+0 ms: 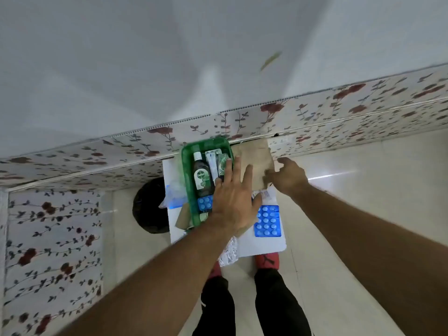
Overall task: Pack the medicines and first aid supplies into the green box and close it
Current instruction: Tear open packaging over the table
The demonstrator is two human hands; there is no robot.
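Note:
The green box (188, 170) stands open on a small white table (264, 246). Inside it lie a dark Dettol bottle (202, 175), slim packets (215, 161) and a blue blister strip (204, 202). My left hand (234, 202) is spread flat over the box's right side, fingers apart, holding nothing. To its right, my right hand (287, 177) curls around the edge of a brown flat piece (258, 161), perhaps cardboard. A large blue blister pack (268, 224) lies on the table just right of my left wrist. A clear crinkled wrapper (228, 254) hangs at the front edge.
A floral-patterned wall panel (315, 112) runs right behind the table. A black round object (148, 207) sits on the floor left of the table. A clear plastic bag (173, 192) lies left of the box. My legs and red shoes (268, 260) stand at the table's front.

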